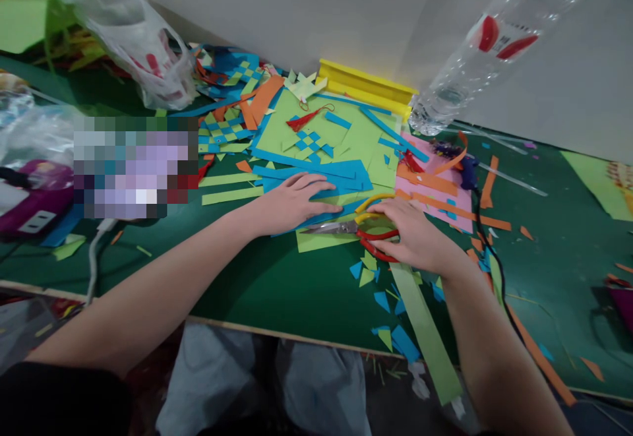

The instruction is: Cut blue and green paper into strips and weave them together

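Scissors (357, 226) extend leftward from the right hand (414, 233).

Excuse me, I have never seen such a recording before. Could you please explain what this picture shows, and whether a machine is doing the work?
There is no machine here: these are a person's own bare hands. The single picture comes from a camera worn on the head, looking forward and down, so the arms reach in from the bottom.

The left hand lies flat on blue paper. The right hand holds scissors by their red and yellow handles, with the blades pointing toward the left.

On the green table lie green strips, a blue-and-green woven piece, a red tassel, a pink sheet and small paper scraps. At the back are a yellow holder and a clear bottle.
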Action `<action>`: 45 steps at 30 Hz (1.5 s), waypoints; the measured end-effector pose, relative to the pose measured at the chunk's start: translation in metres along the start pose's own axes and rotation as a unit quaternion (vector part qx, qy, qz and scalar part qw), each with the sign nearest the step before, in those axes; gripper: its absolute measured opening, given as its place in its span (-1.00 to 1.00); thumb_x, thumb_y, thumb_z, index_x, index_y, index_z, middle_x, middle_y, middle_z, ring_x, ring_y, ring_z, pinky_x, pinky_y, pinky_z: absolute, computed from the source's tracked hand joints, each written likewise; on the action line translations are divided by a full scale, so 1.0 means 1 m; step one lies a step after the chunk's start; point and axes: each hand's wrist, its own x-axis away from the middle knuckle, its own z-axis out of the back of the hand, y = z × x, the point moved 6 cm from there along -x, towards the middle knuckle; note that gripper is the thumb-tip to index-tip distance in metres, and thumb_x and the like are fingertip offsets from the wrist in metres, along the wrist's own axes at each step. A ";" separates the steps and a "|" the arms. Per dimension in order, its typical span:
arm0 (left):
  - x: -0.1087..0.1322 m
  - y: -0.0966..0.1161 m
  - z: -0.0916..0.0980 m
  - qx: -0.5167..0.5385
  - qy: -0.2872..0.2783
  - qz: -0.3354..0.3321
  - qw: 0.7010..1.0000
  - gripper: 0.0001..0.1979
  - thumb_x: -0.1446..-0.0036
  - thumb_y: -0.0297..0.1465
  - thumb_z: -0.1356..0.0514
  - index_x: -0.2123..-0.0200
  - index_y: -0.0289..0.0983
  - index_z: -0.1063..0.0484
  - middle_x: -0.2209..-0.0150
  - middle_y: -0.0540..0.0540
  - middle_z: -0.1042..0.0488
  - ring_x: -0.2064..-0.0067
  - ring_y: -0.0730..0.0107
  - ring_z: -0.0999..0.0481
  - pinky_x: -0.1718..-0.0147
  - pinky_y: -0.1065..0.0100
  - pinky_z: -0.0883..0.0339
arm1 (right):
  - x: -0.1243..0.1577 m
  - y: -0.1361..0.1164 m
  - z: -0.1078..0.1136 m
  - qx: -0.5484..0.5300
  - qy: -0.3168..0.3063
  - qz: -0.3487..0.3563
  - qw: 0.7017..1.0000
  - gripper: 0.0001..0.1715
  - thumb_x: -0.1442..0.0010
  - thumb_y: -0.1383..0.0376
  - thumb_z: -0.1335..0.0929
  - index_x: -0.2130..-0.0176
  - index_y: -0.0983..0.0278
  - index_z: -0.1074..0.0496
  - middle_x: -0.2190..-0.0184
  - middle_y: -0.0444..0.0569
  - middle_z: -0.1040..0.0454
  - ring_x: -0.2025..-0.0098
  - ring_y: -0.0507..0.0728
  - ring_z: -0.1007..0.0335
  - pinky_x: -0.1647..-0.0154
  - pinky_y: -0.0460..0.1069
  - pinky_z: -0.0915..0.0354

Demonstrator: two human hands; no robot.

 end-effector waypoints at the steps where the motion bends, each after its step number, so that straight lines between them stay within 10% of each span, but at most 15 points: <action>1: 0.000 0.000 0.000 -0.001 0.002 -0.001 1.000 -0.54 -0.37 -0.47 0.02 -0.24 0.05 -0.27 -0.31 -0.13 -0.15 -0.38 0.08 -0.01 -0.29 -0.03 0.00 | -0.001 -0.001 -0.002 -0.004 -0.001 0.001 1.000 -0.57 -0.17 0.12 -0.40 -0.01 0.17 -0.34 0.04 0.10 -0.47 -0.04 0.34 -0.38 -0.06 0.27 -0.23; 20: -0.009 0.007 0.007 -0.032 0.051 0.022 0.998 -0.57 -0.35 -0.48 0.01 -0.23 -0.11 -0.29 -0.27 -0.13 -0.26 -0.33 0.15 -0.12 -0.31 0.02 0.03 | -0.001 -0.004 0.001 0.005 0.003 0.000 1.000 -0.56 -0.15 0.13 -0.42 0.01 0.17 -0.33 0.04 0.07 -0.48 -0.04 0.33 -0.39 -0.07 0.26 -0.23; 26: -0.009 0.003 0.018 0.007 0.115 0.017 0.993 -0.71 -0.38 -0.36 -0.01 0.04 -0.18 -0.51 -0.12 -0.12 -0.43 -0.26 0.17 -0.23 -0.22 0.10 -0.14 | 0.001 0.003 0.003 0.006 0.007 -0.003 1.000 -0.57 -0.16 0.12 -0.41 0.01 0.16 -0.34 0.05 0.07 -0.48 -0.01 0.32 -0.41 -0.04 0.25 -0.24; 45: -0.004 0.001 -0.003 0.008 0.023 -0.001 1.000 -0.47 -0.30 -0.59 0.03 -0.26 -0.07 -0.25 -0.29 -0.11 -0.20 -0.36 0.13 -0.03 -0.29 0.03 0.00 | -0.001 0.007 0.000 0.018 0.007 -0.018 1.000 -0.59 -0.19 0.12 -0.38 0.00 0.18 -0.30 0.02 0.08 -0.48 -0.02 0.32 -0.40 -0.04 0.25 -0.23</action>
